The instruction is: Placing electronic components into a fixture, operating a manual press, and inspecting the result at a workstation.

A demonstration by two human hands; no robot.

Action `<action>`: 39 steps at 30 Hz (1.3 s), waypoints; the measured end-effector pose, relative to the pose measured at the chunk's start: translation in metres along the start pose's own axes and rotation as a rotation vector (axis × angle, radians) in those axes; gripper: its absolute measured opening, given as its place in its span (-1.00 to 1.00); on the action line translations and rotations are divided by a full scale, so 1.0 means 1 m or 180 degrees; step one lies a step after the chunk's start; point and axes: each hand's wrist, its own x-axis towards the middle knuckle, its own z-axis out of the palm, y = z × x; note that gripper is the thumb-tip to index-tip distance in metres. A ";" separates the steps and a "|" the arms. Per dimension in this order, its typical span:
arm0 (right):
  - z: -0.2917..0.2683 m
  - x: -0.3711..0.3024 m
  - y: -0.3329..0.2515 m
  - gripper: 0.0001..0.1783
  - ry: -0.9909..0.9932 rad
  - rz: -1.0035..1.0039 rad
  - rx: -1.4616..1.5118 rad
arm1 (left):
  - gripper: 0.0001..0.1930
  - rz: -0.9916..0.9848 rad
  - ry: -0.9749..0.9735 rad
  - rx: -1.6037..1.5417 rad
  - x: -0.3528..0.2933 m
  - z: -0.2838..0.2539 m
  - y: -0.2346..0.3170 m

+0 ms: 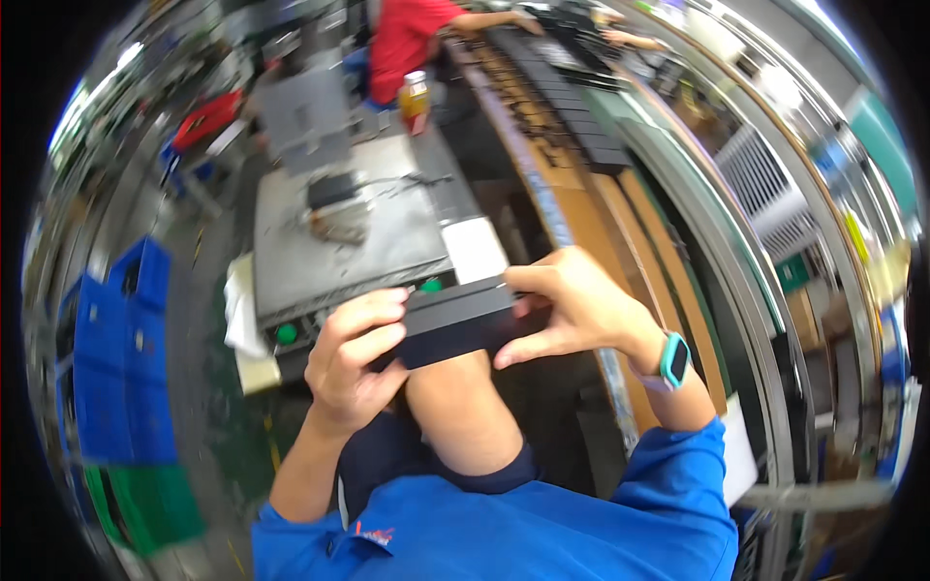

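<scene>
Black box (455,324) is held up mid-view, above the bare knee (470,416) and apart from the bench. Step in hand, as judged: two-handed handling of the box; any move from this pose calls for both ends supported and the box kept level. Box looks oblong, matte black, straight-edged, with a narrow strip or seam along its top edge; inside not visible, no marks readable. Left hand (351,366) at 9 o'clock is clamped on the left end, fingers over the face, thumb low. Right hand (591,305) at 3 o'clock curves round the right end, fingertips at the upper corner, thumb near the lower one; can't tell if it's pressing. Watch (675,361) on right wrist, 4 o'clock. White paper (475,250) at 12; metal-topped bench (402,228) at 11. Row of black boxes (572,111) at 1, on the line. Co-worker in red shirt (405,48) at 12, far. Blue bins (116,358) at 9.
</scene>
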 end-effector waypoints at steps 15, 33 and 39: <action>-0.012 -0.061 -0.021 -0.47 0.0581 0.0288 -0.0154 | -0.78 0.1790 -0.0298 0.0151 0.008 0.038 0.020; -0.010 -0.059 -0.035 -0.49 0.0280 0.0298 -0.0407 | -0.82 0.1583 0.0064 0.0075 -0.001 0.038 0.023; -0.006 -0.051 -0.003 -0.52 0.0023 0.0668 -0.0360 | -0.61 0.0799 -0.1859 0.0591 0.009 0.041 0.015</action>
